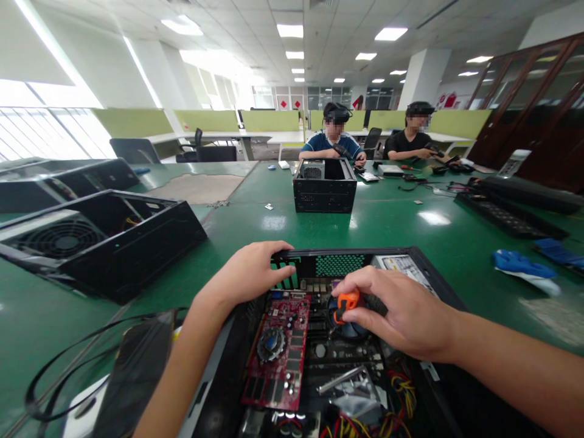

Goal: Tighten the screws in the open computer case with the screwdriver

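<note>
An open black computer case [410, 254] lies in front of me on the green table [392, 225]. Inside it I see a red graphics card [279, 350], a motherboard and bundles of coloured wires [396, 389]. My left hand [249, 274] grips the case's back rim, fingers curled over the edge. My right hand [401, 310] is closed round an orange-and-black screwdriver [345, 303], held upright over the fan in the middle of the board.
A second open case with a fan grille [98, 240] lies at the left, black cables [68, 359] by my left arm. A small black case [324, 185] stands mid-table. Two people sit at the far side. Keyboards [506, 216] and a blue cloth [520, 264] lie at the right.
</note>
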`<state>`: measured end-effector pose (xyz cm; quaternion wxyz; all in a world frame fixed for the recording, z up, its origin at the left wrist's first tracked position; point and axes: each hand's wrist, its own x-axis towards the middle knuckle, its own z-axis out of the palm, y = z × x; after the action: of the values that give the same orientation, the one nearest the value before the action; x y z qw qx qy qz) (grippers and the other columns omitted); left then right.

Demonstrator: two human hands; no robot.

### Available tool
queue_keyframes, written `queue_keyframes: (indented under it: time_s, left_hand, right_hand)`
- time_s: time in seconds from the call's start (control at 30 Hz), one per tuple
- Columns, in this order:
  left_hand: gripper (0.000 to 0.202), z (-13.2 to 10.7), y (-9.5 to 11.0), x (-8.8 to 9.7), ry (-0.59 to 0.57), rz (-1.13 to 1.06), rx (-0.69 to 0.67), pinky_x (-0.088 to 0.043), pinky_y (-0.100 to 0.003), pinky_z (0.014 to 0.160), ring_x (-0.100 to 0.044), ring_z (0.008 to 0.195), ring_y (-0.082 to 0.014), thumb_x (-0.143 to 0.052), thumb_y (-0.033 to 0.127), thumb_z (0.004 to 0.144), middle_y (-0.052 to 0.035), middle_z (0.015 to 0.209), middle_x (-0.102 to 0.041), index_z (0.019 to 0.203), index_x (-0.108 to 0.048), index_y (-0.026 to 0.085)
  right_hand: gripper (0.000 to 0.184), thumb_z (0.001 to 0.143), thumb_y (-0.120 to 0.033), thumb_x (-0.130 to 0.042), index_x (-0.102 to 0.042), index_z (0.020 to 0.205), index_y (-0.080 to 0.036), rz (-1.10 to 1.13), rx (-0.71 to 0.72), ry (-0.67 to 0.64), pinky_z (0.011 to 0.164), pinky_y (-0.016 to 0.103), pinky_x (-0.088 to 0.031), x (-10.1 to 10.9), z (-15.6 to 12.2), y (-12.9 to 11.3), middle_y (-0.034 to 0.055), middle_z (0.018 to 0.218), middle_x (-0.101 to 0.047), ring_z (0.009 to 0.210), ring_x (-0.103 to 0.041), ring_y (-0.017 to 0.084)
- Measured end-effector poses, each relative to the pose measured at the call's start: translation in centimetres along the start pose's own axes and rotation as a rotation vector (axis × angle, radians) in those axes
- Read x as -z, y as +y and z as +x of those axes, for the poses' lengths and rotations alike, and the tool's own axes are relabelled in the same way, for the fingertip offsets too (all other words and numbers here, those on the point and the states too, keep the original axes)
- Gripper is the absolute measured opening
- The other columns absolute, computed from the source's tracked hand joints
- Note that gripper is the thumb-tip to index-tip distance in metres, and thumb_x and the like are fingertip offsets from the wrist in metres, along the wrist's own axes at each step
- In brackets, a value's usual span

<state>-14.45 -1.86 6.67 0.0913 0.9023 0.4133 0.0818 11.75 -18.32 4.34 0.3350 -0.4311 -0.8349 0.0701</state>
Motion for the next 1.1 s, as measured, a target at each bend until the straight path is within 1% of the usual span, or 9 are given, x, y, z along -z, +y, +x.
queue_keyframes:
  time_s: [0.17, 0.37, 0.47, 0.57, 0.77, 0.83, 0.9, 1.0, 1.1]
  left_hand:
    - [0.051, -0.06, -0.05, -0.01, 0.003, -0.015, -0.015, -0.060, -0.045, 0.105, -0.080, 0.114, -0.0350, -0.066, 0.048, 0.094, -0.0105, 0.130, -0.085, 0.135, -0.079, 0.021]
    - [0.050, -0.09, -0.20, -0.05, 0.005, -0.016, -0.015, -0.059, -0.044, 0.105, -0.080, 0.115, -0.0343, -0.067, 0.048, 0.094, -0.0105, 0.130, -0.084, 0.135, -0.079, 0.021]
    - [0.050, -0.12, -0.20, 0.00, 0.003, -0.014, -0.013, -0.059, -0.045, 0.105, -0.080, 0.115, -0.0348, -0.068, 0.048, 0.094, -0.0106, 0.130, -0.085, 0.135, -0.079, 0.021]
    - [0.049, -0.14, -0.14, 0.01, -0.002, -0.018, -0.013, -0.059, -0.045, 0.104, -0.080, 0.113, -0.0346, -0.068, 0.048, 0.094, -0.0107, 0.129, -0.085, 0.134, -0.080, 0.021]
    - [0.049, -0.11, 0.10, 0.03, -0.004, -0.014, 0.001, -0.059, -0.044, 0.104, -0.080, 0.115, -0.0345, -0.068, 0.047, 0.094, -0.0100, 0.129, -0.085, 0.134, -0.080, 0.022]
    - [0.048, -0.11, 0.08, 0.04, -0.003, -0.012, 0.003, -0.059, -0.044, 0.104, -0.080, 0.115, -0.0347, -0.068, 0.047, 0.094, -0.0100, 0.130, -0.085, 0.134, -0.080, 0.022]
    - [0.048, -0.11, -0.04, 0.01, 0.001, -0.015, 0.000, -0.059, -0.044, 0.104, -0.080, 0.114, -0.0347, -0.068, 0.047, 0.094, -0.0102, 0.129, -0.085, 0.134, -0.080, 0.022]
    - [0.049, -0.08, -0.31, -0.11, 0.005, -0.017, -0.009, -0.060, -0.044, 0.103, -0.080, 0.113, -0.0345, -0.068, 0.048, 0.094, -0.0106, 0.128, -0.085, 0.134, -0.080, 0.022]
    - [0.049, -0.06, -0.44, -0.18, 0.008, -0.021, -0.017, -0.060, -0.043, 0.104, -0.080, 0.113, -0.0339, -0.067, 0.048, 0.094, -0.0106, 0.129, -0.085, 0.134, -0.079, 0.021]
  right_hand:
    - [0.018, 0.108, -0.026, -0.069, -0.063, 0.126, -0.024, -0.005, -0.011, -0.005, 0.082, 0.036, -0.061, -0.07, 0.01, -0.04, 0.0098, 0.117, -0.085, 0.099, -0.082, 0.024]
    - [0.018, 0.107, -0.026, -0.070, -0.063, 0.124, -0.025, -0.013, -0.015, -0.012, 0.081, 0.036, -0.061, -0.15, 0.01, -0.04, 0.0087, 0.117, -0.085, 0.098, -0.082, 0.024]
    - [0.020, 0.105, -0.023, -0.071, -0.064, 0.124, -0.025, -0.014, -0.017, -0.010, 0.082, 0.037, -0.061, -0.14, 0.03, -0.02, 0.0090, 0.115, -0.085, 0.096, -0.082, 0.024]
    - [0.019, 0.106, -0.022, -0.068, -0.063, 0.125, -0.024, -0.022, -0.028, 0.002, 0.081, 0.036, -0.062, -0.09, 0.06, -0.07, 0.0088, 0.112, -0.085, 0.093, -0.082, 0.024]
    - [0.020, 0.104, -0.023, -0.071, -0.064, 0.124, -0.025, -0.041, -0.014, -0.011, 0.080, 0.035, -0.061, 0.03, 0.11, -0.10, 0.0077, 0.111, -0.085, 0.089, -0.081, 0.023]
    - [0.018, 0.105, -0.026, -0.071, -0.065, 0.122, -0.025, -0.054, -0.013, -0.001, 0.077, 0.034, -0.059, 0.02, 0.18, -0.06, 0.0062, 0.107, -0.084, 0.084, -0.079, 0.021]
    - [0.016, 0.105, -0.032, -0.074, -0.065, 0.117, -0.025, -0.074, -0.017, 0.025, 0.072, 0.031, -0.055, -0.03, 0.25, -0.02, 0.0027, 0.098, -0.083, 0.076, -0.076, 0.019]
    - [0.022, 0.103, -0.040, -0.079, -0.063, 0.108, -0.025, -0.101, -0.016, 0.067, 0.066, 0.029, -0.048, -0.14, 0.30, 0.06, -0.0025, 0.084, -0.078, 0.066, -0.071, 0.017]
    - [0.021, 0.103, -0.040, -0.079, -0.063, 0.106, -0.026, -0.103, 0.015, 0.069, 0.066, 0.029, -0.049, -0.21, 0.33, 0.07, -0.0026, 0.084, -0.078, 0.067, -0.071, 0.017]
